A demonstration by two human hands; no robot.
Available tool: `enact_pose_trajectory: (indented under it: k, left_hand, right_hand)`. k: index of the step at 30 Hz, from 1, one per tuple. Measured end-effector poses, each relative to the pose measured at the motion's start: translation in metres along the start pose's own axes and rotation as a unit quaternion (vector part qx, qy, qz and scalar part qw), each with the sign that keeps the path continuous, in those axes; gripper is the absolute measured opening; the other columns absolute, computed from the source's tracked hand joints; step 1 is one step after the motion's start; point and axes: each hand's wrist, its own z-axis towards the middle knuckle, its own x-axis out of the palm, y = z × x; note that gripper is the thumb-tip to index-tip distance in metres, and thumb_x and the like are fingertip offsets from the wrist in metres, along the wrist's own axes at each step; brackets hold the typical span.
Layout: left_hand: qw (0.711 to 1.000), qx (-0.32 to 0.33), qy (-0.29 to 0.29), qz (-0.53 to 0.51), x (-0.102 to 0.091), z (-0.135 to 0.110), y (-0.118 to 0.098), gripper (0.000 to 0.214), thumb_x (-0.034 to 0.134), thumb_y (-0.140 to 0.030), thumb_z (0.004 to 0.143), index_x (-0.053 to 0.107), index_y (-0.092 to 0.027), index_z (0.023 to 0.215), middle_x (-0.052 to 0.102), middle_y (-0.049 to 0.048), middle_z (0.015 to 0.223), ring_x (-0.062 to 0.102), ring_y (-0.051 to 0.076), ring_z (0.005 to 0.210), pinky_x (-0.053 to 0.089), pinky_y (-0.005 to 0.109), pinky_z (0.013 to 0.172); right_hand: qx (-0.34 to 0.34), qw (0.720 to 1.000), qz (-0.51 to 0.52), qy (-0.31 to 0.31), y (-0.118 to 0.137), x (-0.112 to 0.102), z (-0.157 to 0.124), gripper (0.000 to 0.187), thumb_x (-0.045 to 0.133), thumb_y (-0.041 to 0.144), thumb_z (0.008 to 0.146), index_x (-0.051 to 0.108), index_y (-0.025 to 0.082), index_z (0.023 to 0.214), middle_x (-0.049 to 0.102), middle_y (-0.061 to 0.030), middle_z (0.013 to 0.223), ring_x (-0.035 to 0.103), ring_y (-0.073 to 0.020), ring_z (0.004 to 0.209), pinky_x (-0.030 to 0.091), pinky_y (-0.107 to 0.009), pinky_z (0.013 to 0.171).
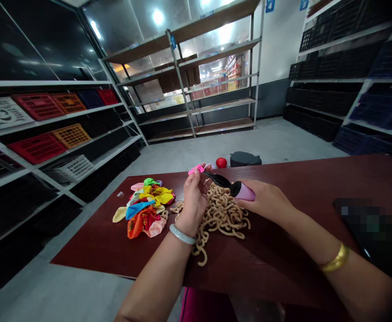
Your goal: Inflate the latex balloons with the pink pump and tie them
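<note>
My left hand (196, 197), a pale bangle at its wrist, pinches a small limp pink balloon (196, 169) between thumb and fingers. Wrapped round the purple handle of a hand tool (246, 192) is my right hand (266, 199). The tool's black, ribbed front narrows toward the pink balloon and meets it or nearly so; I cannot tell which. Beneath both hands lies a heap of tan, curved, hook-like pieces (224, 214). Left of it, a pile of limp balloons (149, 201) in yellow, blue, orange, green and pink rests on the table.
The dark red-brown table (95, 237) spans the front. A dark, partly blurred flat object (356, 223) lies at its right. Past the far edge are a red ball (221, 162) and a dark grey item (245, 158). Shelves with crates (38, 147) stand at both sides.
</note>
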Motion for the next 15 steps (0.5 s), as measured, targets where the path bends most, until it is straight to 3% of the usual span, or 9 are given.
enact_pose_trajectory:
  k: [9, 15]
  left_hand:
    - [0.997, 0.01, -0.062, -0.039, -0.0033, 0.0029, 0.0043, 0.017, 0.075, -0.026, 0.074, 0.068, -0.017, 0.086, 0.07, 0.002, 0.087, 0.066, 0.013, 0.08, 0.051, 0.026, 0.074]
    - [0.993, 0.018, -0.095, -0.071, 0.0001, 0.001, 0.0012, 0.015, 0.076, -0.022, 0.072, 0.066, -0.016, 0.082, 0.07, 0.0017, 0.083, 0.066, 0.012, 0.078, 0.051, 0.026, 0.077]
  right_hand:
    - [0.003, 1.0, -0.008, 0.008, -0.0008, 0.0012, 0.0005, 0.052, 0.056, 0.055, 0.079, 0.056, 0.029, 0.124, 0.067, -0.0041, 0.117, 0.065, -0.0283, 0.099, 0.05, -0.038, 0.076]
    - [0.002, 1.0, -0.019, 0.009, -0.0008, 0.0032, 0.0002, 0.051, 0.058, 0.054, 0.078, 0.057, 0.029, 0.122, 0.067, -0.0047, 0.116, 0.065, -0.0287, 0.097, 0.05, -0.038, 0.075]
